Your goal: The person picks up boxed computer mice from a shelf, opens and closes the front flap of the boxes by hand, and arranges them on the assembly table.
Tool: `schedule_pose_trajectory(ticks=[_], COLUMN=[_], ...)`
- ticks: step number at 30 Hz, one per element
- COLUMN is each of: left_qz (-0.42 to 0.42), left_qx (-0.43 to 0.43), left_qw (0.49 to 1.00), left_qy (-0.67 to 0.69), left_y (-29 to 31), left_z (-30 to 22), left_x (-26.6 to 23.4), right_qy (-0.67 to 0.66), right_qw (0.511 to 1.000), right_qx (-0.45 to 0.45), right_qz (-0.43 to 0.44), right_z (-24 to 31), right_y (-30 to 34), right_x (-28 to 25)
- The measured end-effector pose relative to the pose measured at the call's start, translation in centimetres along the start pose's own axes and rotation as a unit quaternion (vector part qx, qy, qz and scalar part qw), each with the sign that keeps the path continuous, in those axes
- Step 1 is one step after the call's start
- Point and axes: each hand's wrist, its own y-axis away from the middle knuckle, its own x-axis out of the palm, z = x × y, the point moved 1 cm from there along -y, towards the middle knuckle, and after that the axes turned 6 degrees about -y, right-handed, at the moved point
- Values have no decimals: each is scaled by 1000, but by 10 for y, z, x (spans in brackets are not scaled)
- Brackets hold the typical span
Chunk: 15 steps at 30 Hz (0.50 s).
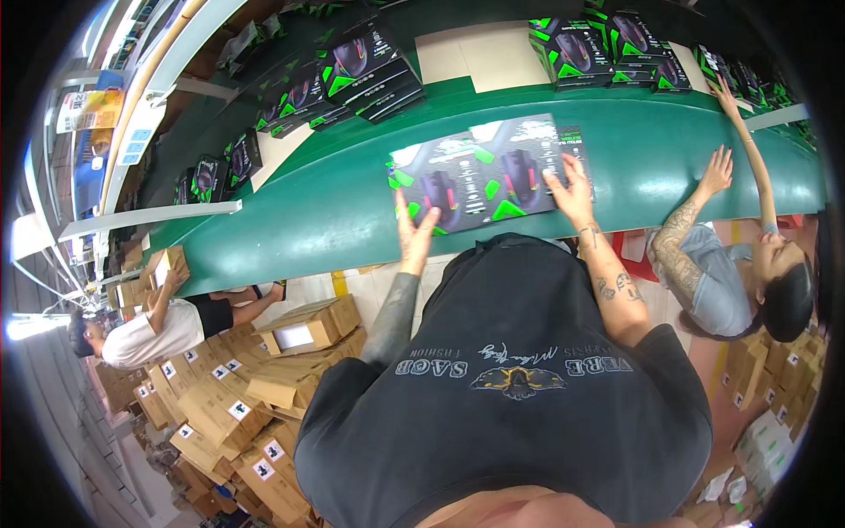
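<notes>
Two black and green computer mouse boxes lie side by side in front of me, a left mouse box and a right mouse box. They are tilted slightly and somewhat blurred. My left hand grips the left box at its lower left, thumb over the printed face. At the other end, my right hand has its thumb on the right box's face and its fingers along the right edge. Part of another dark printed surface shows behind my right hand; the boxes cover the rest.
Stacks of mouse boxes line the far side of the green table, with more stacked boxes at far right. A co-worker reaches over the table at right. Another person stands left, near piled cardboard cartons.
</notes>
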Motion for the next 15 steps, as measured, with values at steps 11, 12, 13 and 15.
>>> schedule_pose_trajectory(ticks=[11,12,13,15], left_qz=[-12,-9,-7,8], left_qx=[-98,-100,-118,-139], left_qw=[995,995,993,990], left_qy=[-24,-24,-24,-2], left_y=[-19,-14,-15,-16], left_z=[32,36,34,31], left_x=[-41,-43,-44,-43], right_qy=[94,72,72,69], right_qw=[972,968,969,959], right_qx=[64,77,77,102], right_qz=[208,229,224,257], right_z=[15,18,19,17], right_y=[10,12,10,9], right_x=[39,38,37,35])
